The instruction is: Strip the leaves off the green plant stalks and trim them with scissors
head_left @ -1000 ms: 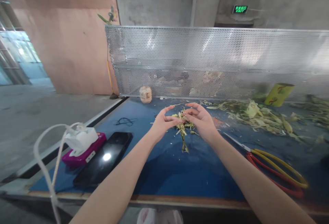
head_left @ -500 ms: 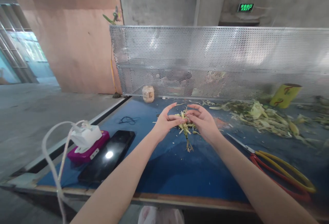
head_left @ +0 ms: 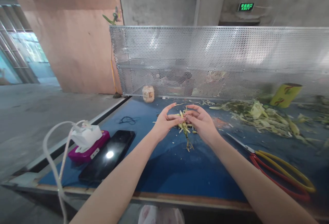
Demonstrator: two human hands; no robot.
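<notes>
At the middle of the blue desk (head_left: 174,179), straight ahead at 12 o'clock from you, your two hands meet over a small clump of pale, shredded plant strips (head_left: 184,127). Your left hand (head_left: 163,122) comes in from the clump's 9 o'clock, thumb and fingers pinched on its upper part, with the index finger lifted away. Your right hand (head_left: 202,122) faces it from 3 o'clock, also pinching the clump between thumb and fingers; the exact contact is hidden by your fingertips. A thin stalky end hangs toward 6 o'clock, below your fingers.

Taking the clump as the dial's centre, you have scissors (head_left: 251,150) with red and yellow handles at 4 o'clock, their blades pointing back toward your right wrist. A loose heap of similar strips (head_left: 264,119) spreads at 2 o'clock, with a tilted yellow cylinder (head_left: 285,95) just beyond it. At 8 o'clock lies a black phone (head_left: 102,162), just beside a purple power strip (head_left: 77,156). A thin dark cord (head_left: 128,120) curls at 9 o'clock, and a whitish tub (head_left: 148,94) stands at 11.
</notes>
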